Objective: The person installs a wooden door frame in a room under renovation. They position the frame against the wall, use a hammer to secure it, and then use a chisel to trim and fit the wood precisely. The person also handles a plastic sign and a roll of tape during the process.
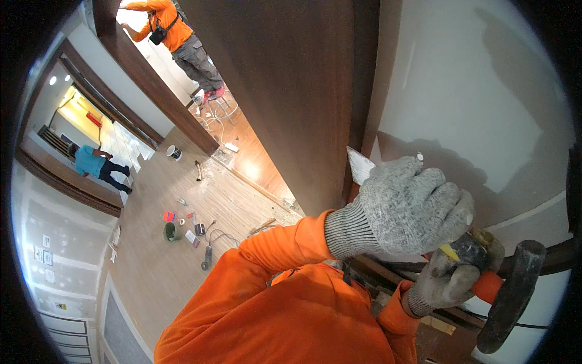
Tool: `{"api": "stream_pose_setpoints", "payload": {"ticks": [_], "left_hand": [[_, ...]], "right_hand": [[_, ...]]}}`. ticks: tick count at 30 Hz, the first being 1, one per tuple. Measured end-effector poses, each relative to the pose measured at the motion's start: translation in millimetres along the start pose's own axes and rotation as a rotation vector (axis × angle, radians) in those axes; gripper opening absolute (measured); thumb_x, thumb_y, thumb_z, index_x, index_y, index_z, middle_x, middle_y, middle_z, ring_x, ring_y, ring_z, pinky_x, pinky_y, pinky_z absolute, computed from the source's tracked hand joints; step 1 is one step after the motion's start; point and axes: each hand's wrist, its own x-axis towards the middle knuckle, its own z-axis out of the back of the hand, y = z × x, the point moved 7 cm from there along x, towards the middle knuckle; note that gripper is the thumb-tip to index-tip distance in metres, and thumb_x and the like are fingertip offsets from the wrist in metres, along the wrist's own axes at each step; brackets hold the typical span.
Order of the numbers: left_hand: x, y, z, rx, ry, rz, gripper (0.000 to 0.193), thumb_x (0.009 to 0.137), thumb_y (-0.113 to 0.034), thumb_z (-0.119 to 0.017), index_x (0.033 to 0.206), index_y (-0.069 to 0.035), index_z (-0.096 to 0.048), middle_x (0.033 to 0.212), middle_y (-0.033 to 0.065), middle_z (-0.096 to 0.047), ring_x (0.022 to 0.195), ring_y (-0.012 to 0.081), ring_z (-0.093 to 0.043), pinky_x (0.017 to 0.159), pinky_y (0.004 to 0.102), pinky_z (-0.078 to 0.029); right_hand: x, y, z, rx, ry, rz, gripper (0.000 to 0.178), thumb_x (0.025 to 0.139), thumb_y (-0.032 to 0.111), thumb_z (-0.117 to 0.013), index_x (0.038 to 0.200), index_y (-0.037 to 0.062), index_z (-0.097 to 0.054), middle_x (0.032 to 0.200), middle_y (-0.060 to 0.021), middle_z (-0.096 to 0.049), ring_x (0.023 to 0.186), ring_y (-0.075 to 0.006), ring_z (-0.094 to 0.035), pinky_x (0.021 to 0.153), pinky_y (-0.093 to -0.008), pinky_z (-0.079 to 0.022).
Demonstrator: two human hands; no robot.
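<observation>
My left hand (406,209), in a grey knit glove dusted white, is closed with its back toward me. A flat pale blade (360,165) sticks out beyond it toward the dark wood door frame. A black-and-yellow handle end (465,252) shows at its other side; together they look like a scraper, its middle hidden by the glove. Just below, my right hand (445,282), gloved alike, is closed around a hammer (512,297) with an orange handle and dark metal head. The two hands are close together; whether they touch I cannot tell.
A dark wood panel (285,91) rises ahead, beside a pale wall (467,79). A bucket (172,231), an angle grinder (207,258) and a cable lie on the dusty floor (142,255). One person in orange (173,30) stands beyond the doorway, another in teal (91,161) far left.
</observation>
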Motion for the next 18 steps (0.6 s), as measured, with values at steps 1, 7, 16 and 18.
{"api": "stream_pose_setpoints", "payload": {"ticks": [1,7,16,18], "left_hand": [[0,0,0,-0.016,-0.009,-0.006,0.037,0.063,-0.026,-0.070,0.097,-0.014,-0.072,0.077,-0.0005,-0.061,0.068,0.0148,-0.061,0.052,0.0326,-0.045],[-5,-3,-2,-0.082,-0.030,-0.015,0.037,0.062,-0.024,-0.068,0.097,-0.013,-0.072,0.077,-0.0003,-0.062,0.068,0.0149,-0.061,0.051,0.0316,-0.045],[-7,-1,-2,-0.074,-0.050,-0.032,0.039,0.062,-0.024,-0.067,0.099,-0.012,-0.072,0.079,0.0001,-0.063,0.068,0.0156,-0.061,0.052,0.0319,-0.046],[-10,-1,-3,-0.059,-0.049,-0.027,0.039,0.062,-0.024,-0.067,0.099,-0.012,-0.072,0.079,0.0003,-0.063,0.068,0.0158,-0.061,0.052,0.0323,-0.046]], "right_hand": [[-1,0,1,-0.152,0.036,0.049,0.054,0.094,0.002,-0.066,0.142,0.0167,-0.049,0.139,-0.0270,-0.051,0.125,-0.0354,-0.060,0.102,-0.0392,-0.058],[-30,-15,19,-0.243,-0.103,-0.059,0.062,0.095,0.035,-0.056,0.144,0.0005,-0.040,0.139,-0.0273,-0.048,0.127,-0.0372,-0.054,0.108,-0.0459,-0.046],[-13,11,2,-0.638,0.113,0.185,0.058,0.098,0.010,-0.062,0.151,0.0156,-0.037,0.146,-0.0264,-0.043,0.127,-0.0379,-0.058,0.103,-0.0393,-0.055],[-30,-12,13,-0.232,0.015,-0.006,0.055,0.100,0.027,-0.059,0.148,0.0053,-0.042,0.150,-0.0280,-0.040,0.133,-0.0403,-0.051,0.111,-0.0474,-0.043]]}}
